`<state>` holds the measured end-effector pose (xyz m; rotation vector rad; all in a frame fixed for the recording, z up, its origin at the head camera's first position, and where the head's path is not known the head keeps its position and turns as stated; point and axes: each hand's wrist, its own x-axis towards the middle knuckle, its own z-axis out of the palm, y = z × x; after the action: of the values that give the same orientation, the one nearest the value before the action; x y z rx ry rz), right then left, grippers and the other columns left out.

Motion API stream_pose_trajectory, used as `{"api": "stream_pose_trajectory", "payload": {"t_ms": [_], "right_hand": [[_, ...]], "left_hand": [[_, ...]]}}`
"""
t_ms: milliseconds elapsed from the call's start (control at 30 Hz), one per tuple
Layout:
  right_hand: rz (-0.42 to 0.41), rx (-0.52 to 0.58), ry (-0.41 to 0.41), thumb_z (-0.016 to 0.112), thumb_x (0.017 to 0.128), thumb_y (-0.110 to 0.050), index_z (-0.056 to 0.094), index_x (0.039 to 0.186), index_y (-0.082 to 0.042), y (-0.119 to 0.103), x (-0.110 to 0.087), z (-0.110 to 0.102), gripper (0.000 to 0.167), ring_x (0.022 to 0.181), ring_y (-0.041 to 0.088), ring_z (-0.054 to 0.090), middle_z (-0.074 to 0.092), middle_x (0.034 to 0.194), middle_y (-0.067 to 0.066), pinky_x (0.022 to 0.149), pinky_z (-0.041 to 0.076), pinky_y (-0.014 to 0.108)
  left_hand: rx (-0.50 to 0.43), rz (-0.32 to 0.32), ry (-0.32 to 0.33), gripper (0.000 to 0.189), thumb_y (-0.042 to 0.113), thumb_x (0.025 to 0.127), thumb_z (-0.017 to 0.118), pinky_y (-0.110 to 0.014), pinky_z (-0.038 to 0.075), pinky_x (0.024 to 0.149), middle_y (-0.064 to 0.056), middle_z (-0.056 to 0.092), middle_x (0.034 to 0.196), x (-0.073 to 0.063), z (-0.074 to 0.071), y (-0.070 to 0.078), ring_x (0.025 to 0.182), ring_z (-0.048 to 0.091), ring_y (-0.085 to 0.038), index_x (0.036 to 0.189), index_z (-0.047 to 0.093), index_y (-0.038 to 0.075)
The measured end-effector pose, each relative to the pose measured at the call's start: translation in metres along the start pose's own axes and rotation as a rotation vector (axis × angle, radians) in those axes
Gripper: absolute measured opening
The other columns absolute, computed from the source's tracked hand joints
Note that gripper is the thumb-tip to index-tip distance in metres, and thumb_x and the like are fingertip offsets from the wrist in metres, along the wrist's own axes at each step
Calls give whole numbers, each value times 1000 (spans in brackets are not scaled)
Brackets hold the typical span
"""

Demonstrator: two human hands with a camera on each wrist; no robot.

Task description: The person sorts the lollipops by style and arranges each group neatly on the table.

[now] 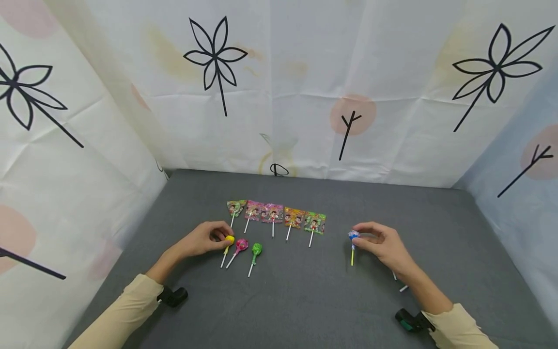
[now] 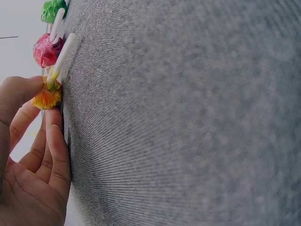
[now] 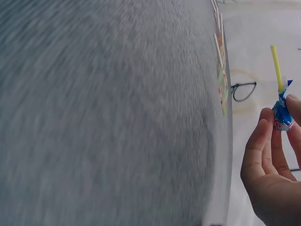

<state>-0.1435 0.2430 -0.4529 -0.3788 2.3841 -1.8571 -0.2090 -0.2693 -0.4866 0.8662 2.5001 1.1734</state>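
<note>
My left hand holds a yellow-wrapped lollipop by its round head, thumb on one side and fingers on the other. Its white stick points toward me, close to the cloth. Just right of it lie a pink lollipop and a green lollipop, in a loose row. Over on the right, my right hand pinches a blue-wrapped lollipop between thumb and fingers. Its yellow stick points toward me, and the right wrist view shows it raised off the table.
Behind the round lollipops runs a row of several flat-packed lollipops in green, pink and orange wrappers. Two white sticks show beside my right forearm, their heads hidden. The grey table meets a patterned cloth backdrop.
</note>
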Motion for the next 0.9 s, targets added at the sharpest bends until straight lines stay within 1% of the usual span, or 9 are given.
{"api": "stream_pose_trajectory", "payload": {"t_ms": [100, 200, 333, 433, 633, 800, 900], "right_hand": [[-6, 30, -16, 73, 95, -5, 61, 128, 10, 0, 4, 8, 38, 99, 19, 71, 59, 126, 27, 82, 56, 36], [-9, 46, -46, 72, 95, -4, 60, 128, 11, -1, 8, 18, 38, 98, 25, 71, 59, 125, 27, 82, 56, 36], [-2, 86, -100, 71, 96, -1, 59, 128, 13, -1, 12, 32, 37, 100, 32, 71, 60, 123, 26, 83, 56, 39], [1, 111, -138, 70, 95, 0, 58, 128, 13, 0, 16, 42, 37, 101, 33, 70, 60, 123, 26, 83, 56, 42], [-3, 143, -190, 71, 95, 0, 58, 127, 13, -1, 24, 61, 37, 100, 27, 70, 60, 123, 27, 83, 55, 40], [0, 163, -234, 70, 96, 0, 60, 126, 12, -4, 29, 79, 34, 100, 30, 70, 60, 123, 26, 84, 55, 45], [1, 175, -250, 71, 95, -1, 62, 124, 11, -7, 31, 91, 32, 98, 30, 71, 61, 123, 24, 83, 55, 43]], "left_hand": [[3, 2, -1, 14, 19, 97, 74, -30, 52, 75, 4, 67, 100, 0, 0, -1, 87, 63, -16, 110, 71, 14], [4, 6, -1, 14, 19, 97, 74, -30, 52, 75, 4, 67, 100, 0, 0, 0, 87, 63, -16, 110, 71, 13], [7, 7, 0, 14, 18, 97, 74, -30, 52, 74, 4, 67, 100, 0, 0, 1, 86, 63, -15, 109, 71, 13], [6, 14, 3, 14, 17, 96, 74, -30, 52, 73, 4, 67, 100, 1, 0, 2, 86, 63, -16, 109, 71, 13], [4, 15, 5, 14, 15, 96, 75, -30, 52, 73, 4, 67, 99, 0, 0, 4, 85, 64, -15, 109, 71, 13], [3, 0, 2, 15, 16, 96, 75, -30, 52, 73, 4, 67, 99, 0, 0, 4, 86, 64, -16, 110, 70, 14], [-1, -3, 2, 15, 16, 96, 75, -30, 52, 73, 4, 67, 99, 0, 0, 4, 86, 64, -16, 110, 70, 14]]}}
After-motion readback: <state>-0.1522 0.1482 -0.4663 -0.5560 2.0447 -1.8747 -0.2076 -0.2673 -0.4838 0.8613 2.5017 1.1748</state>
